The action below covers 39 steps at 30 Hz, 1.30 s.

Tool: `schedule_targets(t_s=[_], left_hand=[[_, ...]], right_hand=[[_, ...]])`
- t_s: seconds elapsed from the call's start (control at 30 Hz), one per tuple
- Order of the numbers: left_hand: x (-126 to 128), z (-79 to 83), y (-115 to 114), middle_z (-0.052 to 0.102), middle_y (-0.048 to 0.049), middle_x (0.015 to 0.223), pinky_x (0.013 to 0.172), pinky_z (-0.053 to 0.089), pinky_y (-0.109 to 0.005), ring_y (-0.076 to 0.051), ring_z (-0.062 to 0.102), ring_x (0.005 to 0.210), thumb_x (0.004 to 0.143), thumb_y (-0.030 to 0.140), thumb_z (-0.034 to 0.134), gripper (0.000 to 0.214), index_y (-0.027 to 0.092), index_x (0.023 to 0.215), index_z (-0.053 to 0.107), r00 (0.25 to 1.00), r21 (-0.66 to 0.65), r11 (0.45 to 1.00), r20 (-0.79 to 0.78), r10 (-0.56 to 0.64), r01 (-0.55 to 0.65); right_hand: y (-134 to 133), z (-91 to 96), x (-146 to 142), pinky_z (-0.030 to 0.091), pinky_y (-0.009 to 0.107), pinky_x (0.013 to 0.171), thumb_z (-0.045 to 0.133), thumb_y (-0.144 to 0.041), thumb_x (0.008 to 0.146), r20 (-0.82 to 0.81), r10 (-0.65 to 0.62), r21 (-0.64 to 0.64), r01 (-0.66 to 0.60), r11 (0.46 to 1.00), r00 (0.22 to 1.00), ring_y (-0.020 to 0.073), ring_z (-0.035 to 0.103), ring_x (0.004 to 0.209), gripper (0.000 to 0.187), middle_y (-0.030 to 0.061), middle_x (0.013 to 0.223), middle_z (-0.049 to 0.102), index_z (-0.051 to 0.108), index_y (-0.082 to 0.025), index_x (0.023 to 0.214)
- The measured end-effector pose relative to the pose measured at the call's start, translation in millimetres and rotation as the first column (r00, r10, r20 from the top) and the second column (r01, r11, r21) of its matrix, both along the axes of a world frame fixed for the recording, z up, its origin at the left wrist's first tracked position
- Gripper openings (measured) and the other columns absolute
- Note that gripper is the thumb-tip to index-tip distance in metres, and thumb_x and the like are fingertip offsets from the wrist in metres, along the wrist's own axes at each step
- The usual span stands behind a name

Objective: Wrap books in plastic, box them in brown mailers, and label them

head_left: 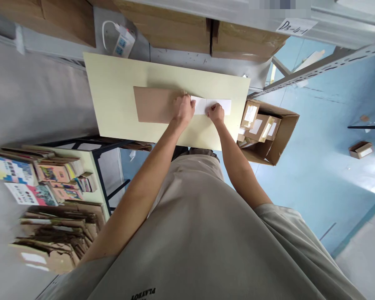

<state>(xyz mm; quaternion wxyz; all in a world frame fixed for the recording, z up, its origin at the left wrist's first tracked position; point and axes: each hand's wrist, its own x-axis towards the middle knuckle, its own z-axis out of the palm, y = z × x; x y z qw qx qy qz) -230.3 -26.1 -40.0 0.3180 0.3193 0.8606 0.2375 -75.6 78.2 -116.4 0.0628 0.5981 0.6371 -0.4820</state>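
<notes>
A flat brown cardboard piece (154, 105) lies on the pale yellow tabletop (115, 83). My left hand (184, 107) rests over its right end with the fingers curled, and the thumb touches the left end of a white paper strip (223, 107). What those fingers grip, if anything, is hidden. My right hand (216, 112) is closed in a pinch at the strip's lower edge. The strip stretches from the cardboard's right end to beyond my right hand, with a crease line across it.
Large cardboard boxes (175, 31) and a white power strip (123, 43) stand behind the table. An open carton (281, 139) with small boxes is at the right. A lower-left shelf holds books (58, 173) and folded cardboard (62, 233). A metal rack post (318, 62) rises at the back right.
</notes>
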Motion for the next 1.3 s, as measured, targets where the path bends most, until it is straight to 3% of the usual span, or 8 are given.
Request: schedule_targets(t_s=[0.27, 0.5, 0.67, 0.87, 1.0, 1.1, 1.2, 1.3], left_hand=[[2.6, 10.7, -7.0, 0.086, -0.0216, 0.107, 0.13, 0.051, -0.061, -0.044, 0.078, 0.133, 0.114, 0.055, 0.069, 0.039, 0.022, 0.101, 0.085, 0.999, -0.084, 0.996, -0.036, -0.024, 0.021], [9.9, 29.4, -8.0, 0.085, -0.021, 0.11, 0.126, 0.053, -0.053, -0.042, 0.076, 0.136, 0.116, 0.057, 0.065, 0.039, 0.022, 0.11, 0.084, 0.999, -0.104, 0.995, -0.044, -0.007, 0.003], [-6.8, 79.8, -24.0, 0.086, -0.0146, 0.102, 0.108, 0.063, -0.045, -0.037, 0.081, 0.122, 0.115, 0.064, 0.063, 0.043, 0.025, 0.101, 0.076, 0.996, -0.033, 0.997, -0.057, 0.067, -0.069], [-27.5, 146.3, -89.1, 0.071, -0.0027, 0.069, 0.061, 0.059, -0.031, -0.022, 0.077, 0.069, 0.106, 0.079, 0.075, 0.054, 0.026, 0.092, 0.071, 0.959, 0.179, 0.972, 0.262, 0.104, -0.154], [-32.0, 164.8, -129.8, 0.071, -0.0031, 0.073, 0.052, 0.056, -0.027, -0.02, 0.077, 0.068, 0.099, 0.084, 0.083, 0.061, 0.025, 0.092, 0.071, 0.911, 0.255, 0.93, 0.381, 0.156, -0.266], [-41.5, 165.6, -149.2, 0.071, -0.0037, 0.074, 0.053, 0.06, -0.027, -0.02, 0.078, 0.07, 0.097, 0.087, 0.084, 0.064, 0.025, 0.09, 0.071, 0.898, 0.269, 0.916, 0.405, 0.173, -0.298], [-58.9, 159.4, -161.3, 0.073, -0.0048, 0.075, 0.055, 0.063, -0.028, -0.021, 0.077, 0.071, 0.098, 0.087, 0.083, 0.065, 0.024, 0.09, 0.072, 0.889, 0.282, 0.915, 0.434, 0.147, -0.289], [-81.7, 152.7, -170.8, 0.075, -0.0051, 0.081, 0.06, 0.067, -0.029, -0.021, 0.078, 0.076, 0.095, 0.084, 0.087, 0.062, 0.023, 0.091, 0.073, 0.877, 0.306, 0.91, 0.468, 0.112, -0.279]], right_hand=[[1.4, -7.6, -5.9, 0.065, 0.05, 0.116, 0.073, -0.021, 0.103, 0.013, -0.013, -0.005, 0.013, 1.0, 1.0, 0.0301, 0.08, 0.108, 0.017, 0.0094, 0.098, 0.083, 0.063, -0.028, 0.09], [-7.6, -3.4, -9.7, 0.063, 0.052, 0.118, 0.07, -0.024, 0.107, 0.017, -0.062, -0.007, 0.062, 0.998, 0.998, 0.0314, 0.078, 0.118, 0.014, 0.0107, 0.108, 0.083, 0.061, -0.029, 0.097], [-11.6, 13.6, -12.3, 0.062, 0.053, 0.119, 0.065, -0.019, 0.107, 0.043, -0.059, -0.013, 0.059, 0.998, 0.997, 0.0328, 0.076, 0.121, 0.011, 0.0137, 0.119, 0.085, 0.061, -0.028, 0.103], [-5.9, 42.0, -6.5, 0.061, 0.047, 0.121, 0.057, -0.018, 0.107, 0.037, 0.056, -0.01, -0.056, 0.998, 0.998, 0.0313, 0.082, 0.124, 0.014, 0.0188, 0.125, 0.088, 0.07, -0.023, 0.111], [-22.8, 98.5, 12.2, 0.068, 0.044, 0.106, 0.044, -0.033, 0.118, -0.254, 0.065, 0.12, -0.035, 0.992, 0.965, 0.0268, 0.086, 0.097, 0.038, 0.0124, 0.101, 0.088, 0.078, -0.019, 0.129], [-53.6, 177.1, 21.3, 0.071, 0.043, 0.103, 0.045, -0.059, 0.123, -0.556, 0.111, 0.246, 0.035, 0.969, 0.824, 0.024, 0.087, 0.097, 0.053, 0.0065, 0.109, 0.088, 0.075, -0.03, 0.155], [-86.6, 248.1, 6.4, 0.073, 0.044, 0.106, 0.049, -0.071, 0.122, -0.674, 0.17, 0.239, -0.004, 0.971, 0.719, 0.0243, 0.088, 0.106, 0.056, 0.0041, 0.131, 0.089, 0.07, -0.044, 0.167], [-109.4, 272.0, -28.4, 0.073, 0.048, 0.115, 0.057, -0.072, 0.12, -0.678, 0.213, 0.28, -0.022, 0.96, 0.704, 0.0275, 0.087, 0.122, 0.052, 0.004, 0.139, 0.087, 0.078, -0.043, 0.158]])
